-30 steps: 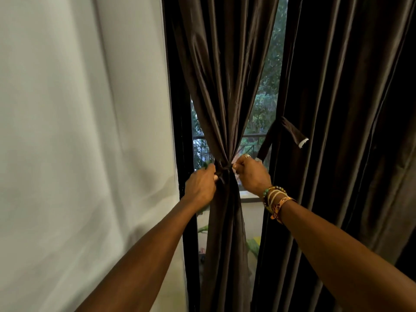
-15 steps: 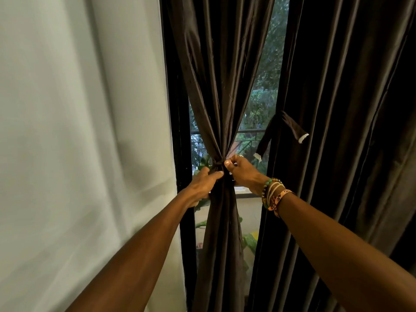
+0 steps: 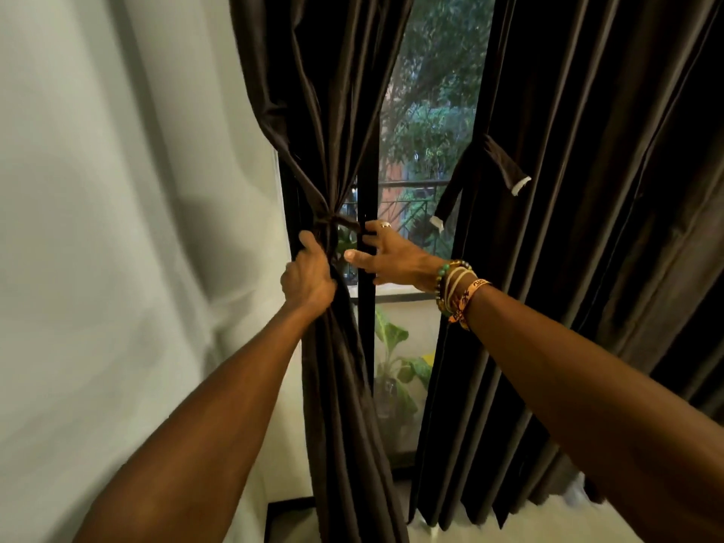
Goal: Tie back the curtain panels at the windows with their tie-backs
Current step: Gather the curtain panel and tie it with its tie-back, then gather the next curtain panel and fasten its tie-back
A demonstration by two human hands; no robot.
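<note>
The dark brown left curtain panel (image 3: 333,111) is gathered into a narrow waist by its tie-back (image 3: 333,223), which is knotted around it. My left hand (image 3: 309,274) grips the gathered cloth just below the knot. My right hand (image 3: 386,254) has spread fingers beside the panel, in front of the black window bar, and holds nothing. The right curtain panel (image 3: 587,229) hangs loose. Its tie-back (image 3: 482,170) dangles untied from its inner edge, both white-tipped ends free.
A white wall (image 3: 117,229) fills the left side. The black window frame bar (image 3: 366,190) stands between the panels, with glass, a railing and green plants (image 3: 395,370) behind it. Pale floor shows at the bottom right.
The left panel has shifted left toward the wall. My right hand has let go of the knot and opened. My left hand has dropped to grip the cloth below the tie-back.
</note>
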